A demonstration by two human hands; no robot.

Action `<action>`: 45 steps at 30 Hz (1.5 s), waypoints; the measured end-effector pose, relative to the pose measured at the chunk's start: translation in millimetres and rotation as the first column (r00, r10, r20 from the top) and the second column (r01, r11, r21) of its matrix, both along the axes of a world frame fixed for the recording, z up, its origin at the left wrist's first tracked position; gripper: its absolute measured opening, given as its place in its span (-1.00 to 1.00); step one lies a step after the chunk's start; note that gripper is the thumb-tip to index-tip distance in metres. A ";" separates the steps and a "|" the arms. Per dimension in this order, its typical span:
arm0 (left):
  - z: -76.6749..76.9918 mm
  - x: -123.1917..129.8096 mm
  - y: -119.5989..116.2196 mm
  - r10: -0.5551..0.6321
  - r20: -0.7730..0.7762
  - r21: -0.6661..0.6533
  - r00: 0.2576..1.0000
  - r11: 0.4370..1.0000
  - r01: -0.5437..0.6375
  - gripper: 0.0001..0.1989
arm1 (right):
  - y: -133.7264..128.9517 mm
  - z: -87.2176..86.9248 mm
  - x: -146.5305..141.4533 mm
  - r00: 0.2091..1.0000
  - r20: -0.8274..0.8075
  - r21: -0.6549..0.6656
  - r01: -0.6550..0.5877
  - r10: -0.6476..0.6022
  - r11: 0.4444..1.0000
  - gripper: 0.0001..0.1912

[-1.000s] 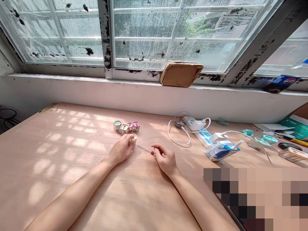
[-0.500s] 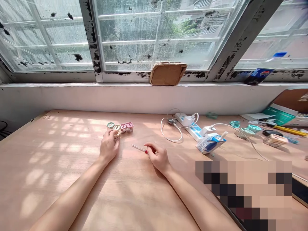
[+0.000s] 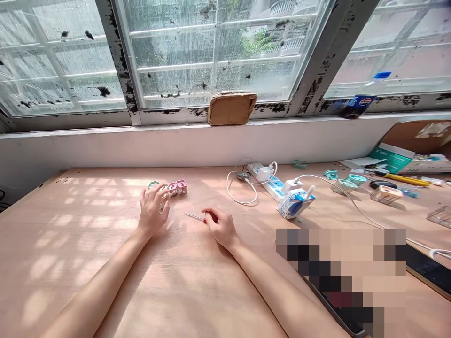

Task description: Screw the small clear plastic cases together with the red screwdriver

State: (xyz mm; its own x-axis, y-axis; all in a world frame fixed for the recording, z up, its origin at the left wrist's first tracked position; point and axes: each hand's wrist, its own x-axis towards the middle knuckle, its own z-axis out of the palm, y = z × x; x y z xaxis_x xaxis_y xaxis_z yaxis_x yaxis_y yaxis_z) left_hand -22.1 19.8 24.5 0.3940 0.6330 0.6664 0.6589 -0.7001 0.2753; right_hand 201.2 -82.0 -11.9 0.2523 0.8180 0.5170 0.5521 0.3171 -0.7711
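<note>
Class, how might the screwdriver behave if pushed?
The screwdriver is likely stiff: its shaft looks straight and metallic. Its slimness suggests little weight. Rolling is harder to judge, since the right hand hides most of its handle.

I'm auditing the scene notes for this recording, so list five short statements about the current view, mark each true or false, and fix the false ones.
1. The right hand holds a screwdriver. True.
2. The left hand is wrapped around the drink carton. False: it is at the small coloured pieces, and the carton stands to the right of both hands.
3. A bottle with a blue cap is on the windowsill. True.
4. The screwdriver's metal shaft points toward the carton. False: it points left, away from the carton.
5. A white plug is in the power strip. True.
</note>
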 end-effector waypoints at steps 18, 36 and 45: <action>68.3 42.9 81.8 -0.221 -0.475 -0.402 0.852 0.916 0.014 -0.90 | 2.0 1.5 -0.1 0.999 -0.040 0.015 -0.033 0.033 0.999 -0.75; 81.3 6.9 -25.7 -0.568 -0.138 -0.595 0.811 0.703 0.391 -0.89 | 15.6 2.5 12.1 0.820 -0.571 -0.121 -0.135 0.042 0.983 -0.79; 8.5 10.2 -60.9 -0.537 0.319 -0.636 0.781 0.490 0.597 -0.69 | 12.7 6.8 19.3 0.737 -0.676 -0.100 -0.124 0.024 0.987 -0.79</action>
